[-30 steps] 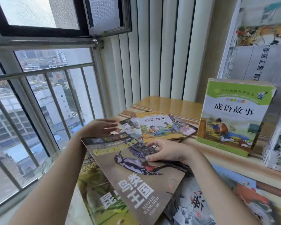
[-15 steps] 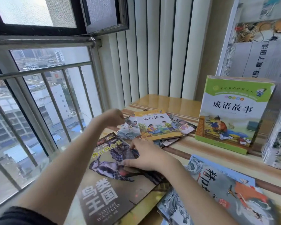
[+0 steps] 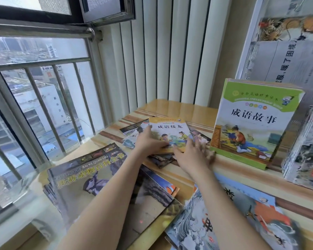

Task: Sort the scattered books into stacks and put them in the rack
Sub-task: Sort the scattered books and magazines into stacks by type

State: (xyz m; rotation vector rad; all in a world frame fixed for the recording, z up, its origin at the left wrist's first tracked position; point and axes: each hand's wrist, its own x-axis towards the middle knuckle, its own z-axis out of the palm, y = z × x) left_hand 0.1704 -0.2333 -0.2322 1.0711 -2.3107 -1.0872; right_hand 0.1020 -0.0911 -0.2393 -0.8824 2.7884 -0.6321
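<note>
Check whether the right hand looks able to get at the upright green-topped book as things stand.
Probably yes. The right hand lies at the yellow book, right beside the green-topped book, whose front stands uncovered with nothing between them.

This looks like a reading corner in a high-rise flat, perhaps a child's. A barred window [image 3: 34, 109] overlooks city rooftops, white vertical blinds [image 3: 161, 60] hang behind a wooden ledge [image 3: 179, 109], and illustrated children's books [image 3: 255, 123] lie and stand about it.
</note>
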